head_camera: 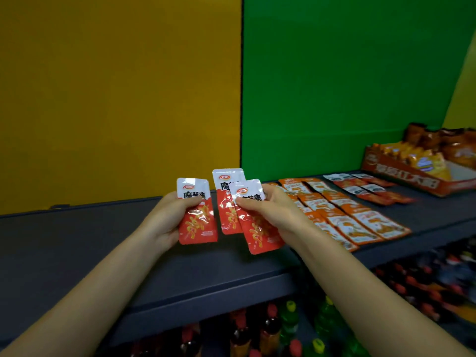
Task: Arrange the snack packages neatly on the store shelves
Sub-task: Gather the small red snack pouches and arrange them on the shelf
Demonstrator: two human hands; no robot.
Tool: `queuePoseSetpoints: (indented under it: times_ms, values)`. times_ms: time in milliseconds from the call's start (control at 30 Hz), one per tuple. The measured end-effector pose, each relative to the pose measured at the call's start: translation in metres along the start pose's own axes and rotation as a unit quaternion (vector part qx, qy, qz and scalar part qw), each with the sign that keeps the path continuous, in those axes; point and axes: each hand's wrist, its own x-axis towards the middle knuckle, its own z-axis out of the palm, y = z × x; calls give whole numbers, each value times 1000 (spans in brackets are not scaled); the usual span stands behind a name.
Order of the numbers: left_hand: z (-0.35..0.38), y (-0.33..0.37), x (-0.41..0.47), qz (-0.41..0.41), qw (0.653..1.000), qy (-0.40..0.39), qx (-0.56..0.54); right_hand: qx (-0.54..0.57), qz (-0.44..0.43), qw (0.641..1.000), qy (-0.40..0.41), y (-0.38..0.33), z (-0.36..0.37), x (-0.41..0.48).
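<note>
Beneath the forearms, on the lower level, stand capped bottles (288, 323); they play no part in this step. The left hand (167, 220) grips one red-and-white snack packet (198, 222), thumb across its face, and holds it upright above the dark shelf (77, 240). The right hand (273, 212) pinches two like packets, fanned: a front packet (257, 230) overlaps a rear packet (226, 202). These sit just beside the left hand's packet but apart from it. Judged step: packets are gathered in hand and none of the three is laid down yet. The next move calls for setting them flat and face up on the shelf, edges squared to the laid rows. Right of and beyond the right hand lie rows of orange packets (342, 217). Farther right are laid red-and-white packets (368, 189), then an open display carton (412, 180) of snacks.
</note>
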Motion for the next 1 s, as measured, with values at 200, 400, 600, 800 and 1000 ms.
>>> queuePoseSetpoints:
  times_ms: [200,400,600,800,1000]
  values:
    - [132,-27,-17,-14,995,-36,-96,5,-9,1000,9,14,-101,-40]
    - [218,-47,-17,-40,989,-92,-111,-17,3,999,38,26,-178,-58]
    - [275,-50,1,-40,994,-65,-80,-99,1,992,77,35,-232,-50]
    - [312,-37,35,-26,996,-67,-50,-82,2,995,51,36,-302,-21]
    - [335,-20,74,-16,997,-61,-32,-84,31,986,142,43,-388,36]
